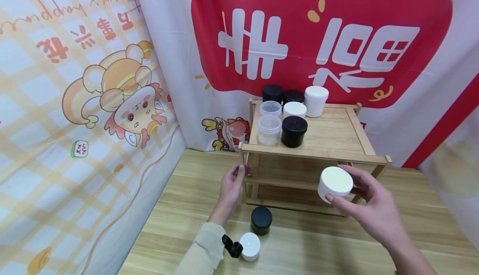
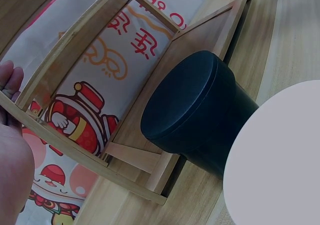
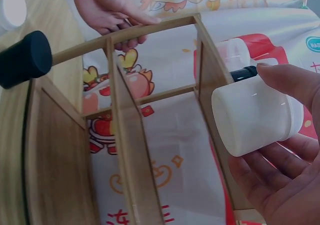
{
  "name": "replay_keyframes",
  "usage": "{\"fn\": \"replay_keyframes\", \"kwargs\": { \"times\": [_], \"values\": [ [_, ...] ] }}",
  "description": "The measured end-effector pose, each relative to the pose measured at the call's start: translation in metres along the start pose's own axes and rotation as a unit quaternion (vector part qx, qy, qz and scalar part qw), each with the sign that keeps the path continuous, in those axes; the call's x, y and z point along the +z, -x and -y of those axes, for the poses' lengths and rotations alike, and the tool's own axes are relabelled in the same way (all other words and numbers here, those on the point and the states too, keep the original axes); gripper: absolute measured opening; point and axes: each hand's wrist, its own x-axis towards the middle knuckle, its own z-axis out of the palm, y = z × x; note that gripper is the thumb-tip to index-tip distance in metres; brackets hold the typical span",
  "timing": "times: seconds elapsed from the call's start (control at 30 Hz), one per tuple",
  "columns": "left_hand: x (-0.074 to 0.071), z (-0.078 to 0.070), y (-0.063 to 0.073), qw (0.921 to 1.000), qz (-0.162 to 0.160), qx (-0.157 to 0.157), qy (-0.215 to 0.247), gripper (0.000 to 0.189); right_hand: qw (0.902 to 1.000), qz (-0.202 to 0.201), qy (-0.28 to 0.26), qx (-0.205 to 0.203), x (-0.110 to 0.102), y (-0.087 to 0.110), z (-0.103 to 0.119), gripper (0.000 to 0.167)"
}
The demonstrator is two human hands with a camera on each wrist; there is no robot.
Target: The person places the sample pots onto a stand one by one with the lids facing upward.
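My right hand (image 1: pixel 374 204) holds a white lidded jar (image 1: pixel 335 184) in front of the wooden rack's right side, thumb on the near side and fingers round the far side. The right wrist view shows the jar (image 3: pixel 252 116) tipped on its side. My left hand (image 1: pixel 233 185) grips the front left post of the wooden rack (image 1: pixel 318 153), fingers beyond the wood. On the rack's top, at the left, stand two clear jars (image 1: pixel 269 130), a white jar (image 1: pixel 295 110), a taller white jar (image 1: pixel 316 101) and several black jars (image 1: pixel 294 131).
A black jar (image 1: pixel 261 220) and another white jar (image 1: pixel 250 246) stand on the wood-patterned surface (image 1: pixel 179 225) before the rack, near the left wrist. Behind the rack hangs a printed curtain (image 1: pixel 239 29); a checked cloth (image 1: pixel 93 150) covers the left side.
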Motion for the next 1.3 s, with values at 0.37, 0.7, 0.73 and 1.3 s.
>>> {"fn": "replay_keyframes", "kwargs": {
  "times": [0.37,0.7,0.73,1.3],
  "values": [
    [0.000,0.001,-0.001,1.0000,0.000,-0.007,0.003,0.061,0.9996,-0.019,0.021,0.010,-0.019,-0.024,0.017,0.076],
    [0.001,0.000,0.000,1.0000,0.000,-0.008,-0.003,0.057,0.9985,-0.039,0.016,0.035,-0.025,-0.041,0.019,0.077],
    [0.001,0.000,0.000,1.0000,-0.001,-0.009,-0.004,0.056,0.9982,-0.040,0.017,0.041,-0.025,-0.042,0.019,0.077],
    [0.000,0.001,-0.001,1.0000,-0.006,-0.003,-0.004,0.058,0.9921,-0.055,0.046,0.103,-0.013,-0.065,0.022,0.085]
  ]
}}
